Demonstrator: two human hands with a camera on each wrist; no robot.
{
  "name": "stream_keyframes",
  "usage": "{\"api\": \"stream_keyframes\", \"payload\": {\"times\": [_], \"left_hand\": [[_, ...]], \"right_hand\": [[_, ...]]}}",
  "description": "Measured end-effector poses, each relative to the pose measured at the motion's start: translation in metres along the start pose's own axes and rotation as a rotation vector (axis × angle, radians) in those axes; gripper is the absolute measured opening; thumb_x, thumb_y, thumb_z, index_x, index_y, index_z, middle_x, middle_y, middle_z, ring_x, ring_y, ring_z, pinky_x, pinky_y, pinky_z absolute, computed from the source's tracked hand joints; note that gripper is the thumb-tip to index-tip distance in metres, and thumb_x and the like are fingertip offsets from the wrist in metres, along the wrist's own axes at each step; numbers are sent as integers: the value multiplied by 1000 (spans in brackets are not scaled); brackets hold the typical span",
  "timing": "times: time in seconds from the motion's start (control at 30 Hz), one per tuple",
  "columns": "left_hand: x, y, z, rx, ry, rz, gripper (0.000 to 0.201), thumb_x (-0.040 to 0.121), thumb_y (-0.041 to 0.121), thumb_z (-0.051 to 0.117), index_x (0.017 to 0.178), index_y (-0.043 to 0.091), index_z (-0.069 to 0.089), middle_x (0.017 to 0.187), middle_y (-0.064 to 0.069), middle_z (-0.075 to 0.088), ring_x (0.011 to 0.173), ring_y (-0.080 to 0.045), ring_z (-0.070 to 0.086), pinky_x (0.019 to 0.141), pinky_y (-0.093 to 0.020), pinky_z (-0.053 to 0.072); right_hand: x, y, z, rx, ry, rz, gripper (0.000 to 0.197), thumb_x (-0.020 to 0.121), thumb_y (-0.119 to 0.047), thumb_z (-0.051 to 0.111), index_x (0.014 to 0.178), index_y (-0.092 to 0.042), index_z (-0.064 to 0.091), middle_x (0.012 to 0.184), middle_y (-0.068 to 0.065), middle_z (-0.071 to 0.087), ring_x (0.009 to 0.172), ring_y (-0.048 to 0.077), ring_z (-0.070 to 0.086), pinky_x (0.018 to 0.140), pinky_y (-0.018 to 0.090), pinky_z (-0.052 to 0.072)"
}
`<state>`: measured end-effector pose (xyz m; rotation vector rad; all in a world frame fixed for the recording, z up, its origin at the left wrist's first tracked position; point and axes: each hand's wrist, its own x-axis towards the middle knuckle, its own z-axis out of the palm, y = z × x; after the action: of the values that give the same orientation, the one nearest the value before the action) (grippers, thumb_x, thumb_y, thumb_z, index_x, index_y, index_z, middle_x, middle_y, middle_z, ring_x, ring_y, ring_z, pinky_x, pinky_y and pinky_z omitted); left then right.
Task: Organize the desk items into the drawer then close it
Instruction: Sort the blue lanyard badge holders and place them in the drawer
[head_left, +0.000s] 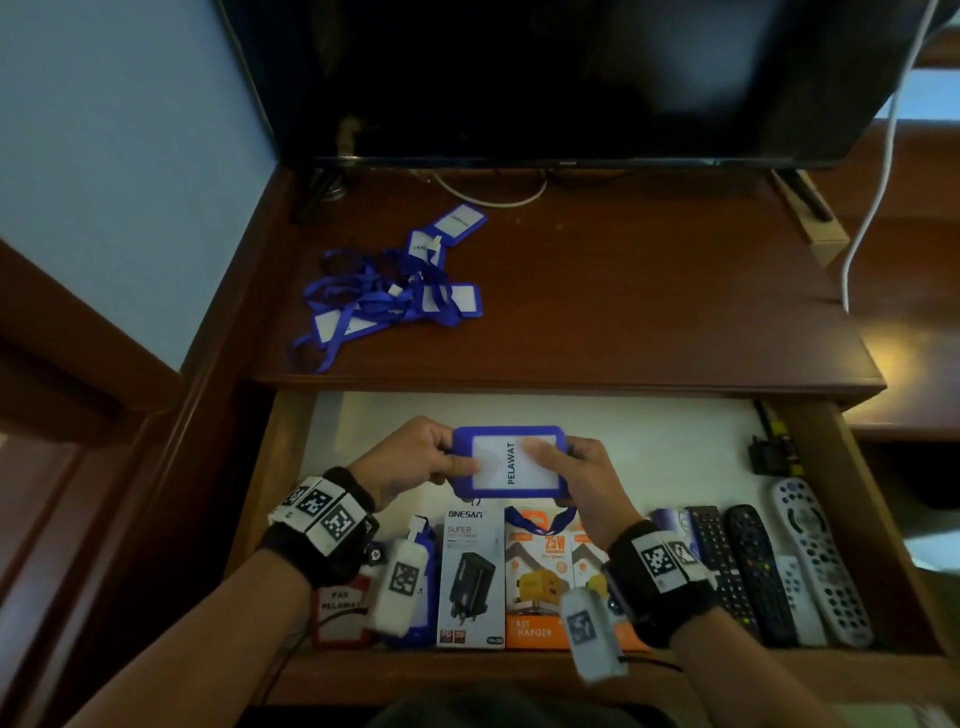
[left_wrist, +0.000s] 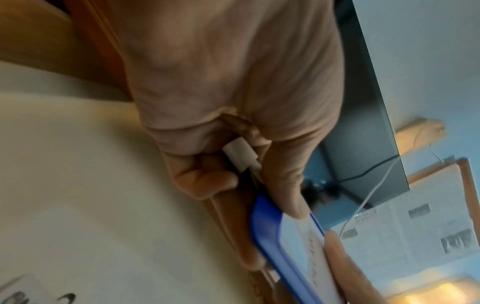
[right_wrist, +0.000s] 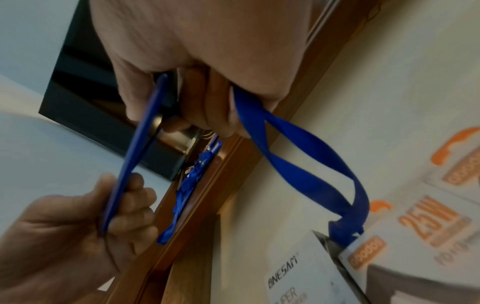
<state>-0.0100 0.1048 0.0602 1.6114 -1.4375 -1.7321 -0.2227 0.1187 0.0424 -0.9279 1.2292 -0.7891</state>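
A blue badge holder (head_left: 511, 462) with a white card reading PELAWAT hangs over the open drawer (head_left: 675, 441), held by both hands. My left hand (head_left: 415, 460) pinches its left edge, thumb on the card. My right hand (head_left: 576, 467) grips the right edge, thumb on the face. In the left wrist view the badge holder (left_wrist: 270, 232) shows edge-on, with a white clip (left_wrist: 240, 156) between my fingers. Its blue lanyard (right_wrist: 306, 164) loops down from my right hand onto the boxes. A tangle of blue badges and lanyards (head_left: 395, 283) lies on the desktop (head_left: 649, 291).
The drawer's front row holds a red-edged pass card (head_left: 340, 605), a white ONESAM charger box (head_left: 471, 577), orange 25W charger boxes (head_left: 550, 571) and several remotes (head_left: 769, 566). A black adapter (head_left: 771, 454) sits at the drawer's right side. A TV (head_left: 545, 78) stands behind, with a white cable (head_left: 883, 171).
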Motion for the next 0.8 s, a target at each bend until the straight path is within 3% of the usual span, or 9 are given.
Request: {"api": "stream_keyframes", "payload": {"times": [0.1, 0.2, 0.27, 0.4, 0.53, 0.6, 0.67, 0.73, 0.8], "left_hand": [[3, 0, 4, -128, 106, 9, 16, 84, 2, 68, 70, 9, 69, 58, 1, 62, 56, -11, 44, 55, -20, 37], [6, 3, 7, -287, 232, -8, 8, 86, 6, 66, 81, 9, 71, 75, -6, 69, 67, -16, 51, 58, -20, 39], [10, 5, 9, -355, 347, -8, 10, 87, 7, 65, 81, 13, 70, 76, -5, 70, 70, -17, 54, 61, -23, 39], [14, 2, 18, -161, 482, 16, 2, 87, 12, 66, 88, 12, 69, 76, 0, 67, 68, -10, 58, 66, -24, 43], [13, -13, 26, 489, 337, 112, 19, 81, 33, 61, 74, 15, 65, 72, 0, 67, 68, -18, 62, 68, -33, 51], [10, -14, 28, 696, 223, 139, 15, 82, 26, 56, 78, 14, 64, 74, -3, 67, 70, -23, 62, 66, -33, 49], [8, -15, 27, 784, 150, 139, 11, 85, 19, 56, 75, 17, 60, 76, -3, 64, 70, -21, 58, 60, -28, 41], [6, -15, 24, 817, 56, 100, 21, 86, 17, 59, 67, 24, 53, 74, 2, 59, 68, -17, 54, 55, -26, 35], [7, -14, 19, 802, -68, 51, 18, 84, 22, 66, 69, 27, 58, 78, 3, 63, 74, -17, 58, 60, -28, 42]], "right_hand": [[-2, 6, 5, 32, 8, 20, 34, 74, -40, 75, 68, -10, 62, 55, 4, 43, 45, 12, 30, 45, 24, 24], [-4, 8, 13, -25, -32, -9, 37, 75, -37, 76, 57, -12, 58, 50, 4, 34, 45, 13, 25, 45, 24, 23], [-4, 6, 19, -99, -69, -41, 34, 82, -32, 73, 59, -11, 57, 53, 8, 35, 46, 15, 27, 46, 25, 26], [-2, -3, 26, -236, -147, -81, 27, 91, -18, 63, 66, -8, 57, 49, -2, 35, 44, 10, 28, 46, 21, 27], [0, -11, 26, -377, -185, -67, 28, 94, -15, 57, 66, -12, 58, 41, -12, 42, 38, 1, 34, 46, 14, 29], [2, -14, 25, -423, -195, -77, 31, 94, -13, 56, 63, -12, 56, 41, -13, 44, 39, 0, 37, 49, 14, 30], [4, -16, 22, -464, -202, -103, 32, 94, -11, 57, 61, -10, 56, 45, -11, 44, 41, -1, 39, 50, 13, 30], [7, -19, 17, -496, -231, -110, 35, 93, -13, 59, 58, -13, 55, 50, -9, 46, 43, 0, 40, 50, 14, 31], [10, -22, 12, -541, -282, -95, 36, 92, -15, 61, 56, -14, 52, 50, -8, 45, 45, 1, 37, 51, 16, 32]]}}
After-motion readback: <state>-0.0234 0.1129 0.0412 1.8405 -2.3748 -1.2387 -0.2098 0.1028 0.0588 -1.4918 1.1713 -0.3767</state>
